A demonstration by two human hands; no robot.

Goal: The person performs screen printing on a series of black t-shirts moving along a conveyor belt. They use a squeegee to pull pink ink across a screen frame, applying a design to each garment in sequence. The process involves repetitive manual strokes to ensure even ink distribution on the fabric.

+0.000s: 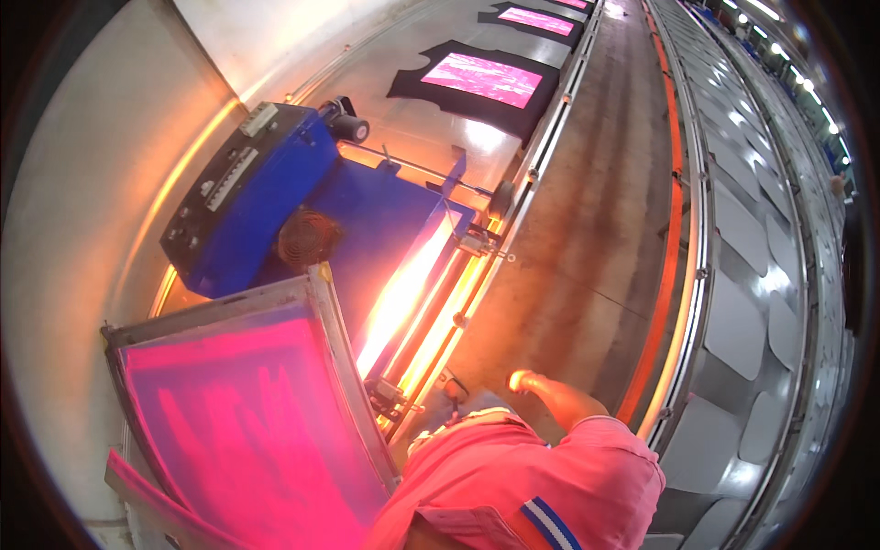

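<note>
Beside the blue machine (pixel 367 206), grey-framed screen (pixel 247 417) streaked vivid pink, left hand unseen, right hand (pixel 522 379), grip unclear

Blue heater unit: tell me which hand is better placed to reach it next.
Likely the right hand: it shows over the aisle floor, right of the blue heater unit, apparently empty. The left hand is out of view, so I can't judge its reach.
</note>
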